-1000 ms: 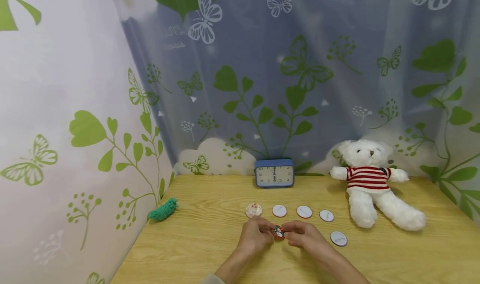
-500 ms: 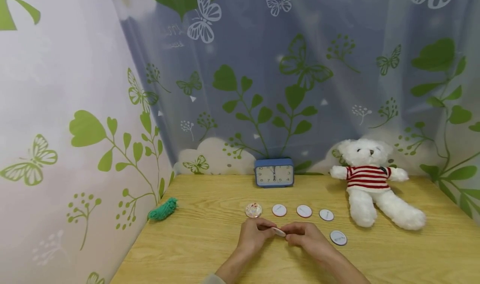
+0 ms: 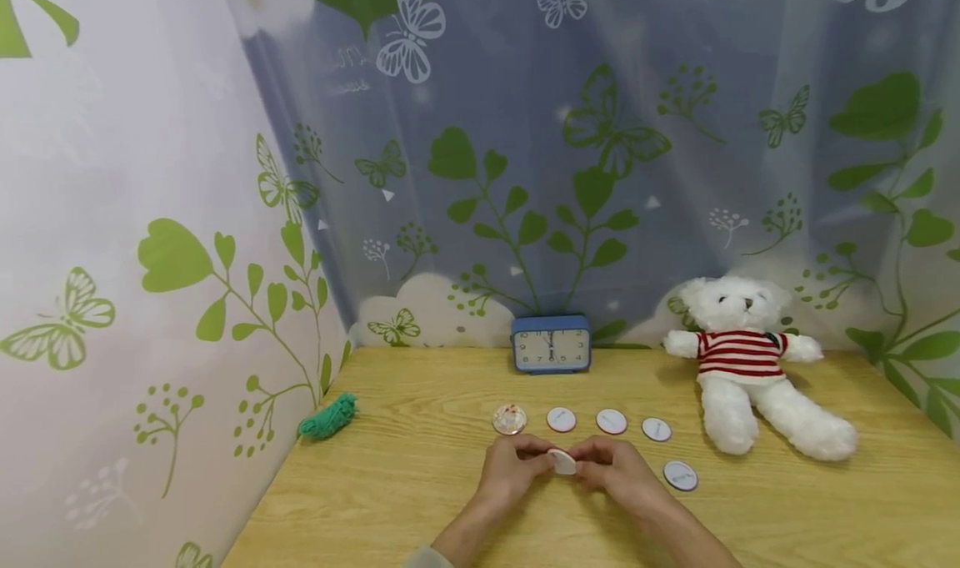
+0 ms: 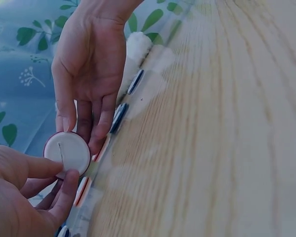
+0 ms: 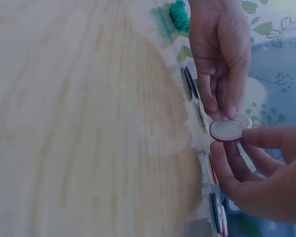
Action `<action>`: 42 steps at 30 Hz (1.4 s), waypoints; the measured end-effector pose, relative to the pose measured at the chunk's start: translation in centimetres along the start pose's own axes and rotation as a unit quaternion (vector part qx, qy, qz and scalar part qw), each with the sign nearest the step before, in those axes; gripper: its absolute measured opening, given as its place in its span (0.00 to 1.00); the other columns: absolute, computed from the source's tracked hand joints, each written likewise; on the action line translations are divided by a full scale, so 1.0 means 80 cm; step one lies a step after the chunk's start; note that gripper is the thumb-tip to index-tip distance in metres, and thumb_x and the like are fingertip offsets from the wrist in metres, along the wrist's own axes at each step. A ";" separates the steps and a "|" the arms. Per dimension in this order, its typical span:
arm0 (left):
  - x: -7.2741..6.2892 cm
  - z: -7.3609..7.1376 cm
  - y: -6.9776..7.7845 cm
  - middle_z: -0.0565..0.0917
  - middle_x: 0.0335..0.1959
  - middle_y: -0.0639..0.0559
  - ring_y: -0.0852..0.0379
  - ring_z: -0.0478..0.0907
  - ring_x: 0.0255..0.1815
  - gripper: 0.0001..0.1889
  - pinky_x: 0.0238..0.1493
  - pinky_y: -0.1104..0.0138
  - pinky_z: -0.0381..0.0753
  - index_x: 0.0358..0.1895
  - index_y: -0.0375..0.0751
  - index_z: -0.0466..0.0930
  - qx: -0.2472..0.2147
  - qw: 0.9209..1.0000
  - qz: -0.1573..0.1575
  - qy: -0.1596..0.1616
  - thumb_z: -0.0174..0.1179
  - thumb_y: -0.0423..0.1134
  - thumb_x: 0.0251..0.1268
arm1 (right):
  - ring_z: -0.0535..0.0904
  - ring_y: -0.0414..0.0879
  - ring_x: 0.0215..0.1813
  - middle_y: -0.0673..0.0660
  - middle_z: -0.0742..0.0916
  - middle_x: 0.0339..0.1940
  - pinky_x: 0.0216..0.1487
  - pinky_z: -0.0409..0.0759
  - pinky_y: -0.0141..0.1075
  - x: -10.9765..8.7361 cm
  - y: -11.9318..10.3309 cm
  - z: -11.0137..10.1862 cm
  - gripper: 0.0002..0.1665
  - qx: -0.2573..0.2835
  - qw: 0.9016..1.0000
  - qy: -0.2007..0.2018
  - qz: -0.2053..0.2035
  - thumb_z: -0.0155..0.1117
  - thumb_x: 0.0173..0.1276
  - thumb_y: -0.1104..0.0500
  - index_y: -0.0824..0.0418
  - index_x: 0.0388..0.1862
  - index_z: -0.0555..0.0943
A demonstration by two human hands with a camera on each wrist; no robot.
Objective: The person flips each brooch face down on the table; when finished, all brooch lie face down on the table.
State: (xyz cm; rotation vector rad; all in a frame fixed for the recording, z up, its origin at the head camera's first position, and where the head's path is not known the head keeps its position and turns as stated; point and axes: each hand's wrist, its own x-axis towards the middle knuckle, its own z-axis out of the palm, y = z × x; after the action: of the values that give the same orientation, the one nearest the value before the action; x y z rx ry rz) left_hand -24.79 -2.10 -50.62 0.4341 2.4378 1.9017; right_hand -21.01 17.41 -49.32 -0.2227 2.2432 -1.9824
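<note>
A round pin-back button badge (image 3: 562,462) is held up between both hands, slightly above the table. Its white back with a thin metal pin shows in the left wrist view, edged in red; the printed front is turned away. My left hand (image 3: 508,472) pinches one edge between thumb and fingers. At the opposite edge, my right hand (image 3: 618,475) pinches it too, thumb on the rim and fingers behind. Just beyond the hands lie a badge with a pale patterned face (image 3: 509,419) and several badges with white backs up, among them one badge (image 3: 680,475) right of my right hand.
A blue clock (image 3: 551,344) stands at the back of the wooden table (image 3: 390,485). To the right sits a white teddy bear (image 3: 742,359) in a striped shirt. A green yarn bundle (image 3: 327,417) lies at the left edge, beside a patterned curtain (image 3: 202,318).
The held badge has been turned over: its colourful front faced up one second ago, then it stood nearly edge-on, and now its white back shows. Both hands stay in about the same place.
</note>
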 end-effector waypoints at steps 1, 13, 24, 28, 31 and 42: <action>0.000 0.001 0.000 0.90 0.33 0.45 0.65 0.80 0.30 0.07 0.32 0.78 0.79 0.38 0.33 0.91 -0.004 1.000 -0.002 -0.001 0.73 0.25 0.55 | 0.81 0.48 0.43 0.59 0.88 0.41 0.41 0.85 0.35 0.000 -0.001 0.000 0.14 -0.001 1.000 0.004 -0.001 0.63 0.71 0.69 0.78 0.52 0.80; 0.001 -0.002 0.005 0.86 0.35 0.37 0.60 0.81 0.30 0.10 0.34 0.68 0.89 0.43 0.27 0.86 -0.064 0.998 -0.024 -0.005 0.66 0.16 0.59 | 0.86 0.48 0.40 0.64 0.86 0.41 0.43 0.90 0.38 0.005 0.000 0.004 0.13 0.034 0.999 0.024 0.001 0.59 0.73 0.73 0.83 0.51 0.76; 0.001 -0.002 0.005 0.86 0.32 0.46 0.61 0.81 0.29 0.09 0.34 0.66 0.89 0.42 0.27 0.86 -0.074 0.996 -0.040 -0.001 0.67 0.18 0.58 | 0.87 0.48 0.36 0.63 0.84 0.38 0.43 0.91 0.39 0.006 0.000 0.005 0.15 0.061 0.997 0.052 0.021 0.61 0.70 0.75 0.82 0.53 0.74; 0.000 -0.004 0.007 0.88 0.34 0.44 0.61 0.83 0.31 0.12 0.33 0.72 0.85 0.42 0.30 0.88 -0.045 0.998 -0.036 -0.009 0.69 0.19 0.54 | 0.87 0.48 0.36 0.64 0.84 0.39 0.42 0.91 0.40 0.007 -0.001 0.005 0.15 0.063 0.996 0.059 0.027 0.61 0.70 0.76 0.82 0.53 0.73; 0.000 -0.004 0.007 0.89 0.35 0.43 0.57 0.85 0.33 0.14 0.33 0.74 0.83 0.43 0.31 0.89 -0.031 0.999 -0.032 -0.021 0.70 0.18 0.51 | 0.87 0.48 0.35 0.64 0.83 0.39 0.42 0.91 0.39 0.007 0.000 0.005 0.15 0.067 0.995 0.066 0.034 0.60 0.70 0.76 0.82 0.53 0.73; 0.001 -0.004 0.005 0.89 0.36 0.40 0.51 0.86 0.36 0.15 0.35 0.73 0.84 0.43 0.27 0.88 -0.044 0.998 -0.023 -0.025 0.70 0.16 0.50 | 0.87 0.47 0.34 0.64 0.82 0.38 0.42 0.91 0.38 0.008 0.007 0.005 0.14 0.088 0.991 0.085 0.047 0.61 0.70 0.78 0.83 0.51 0.73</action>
State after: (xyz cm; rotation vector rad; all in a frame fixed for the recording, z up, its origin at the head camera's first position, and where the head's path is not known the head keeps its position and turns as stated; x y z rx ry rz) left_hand -24.85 -2.32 -50.16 0.4128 2.3011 1.9469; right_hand -21.57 16.92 -49.94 0.0738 2.1117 -2.2055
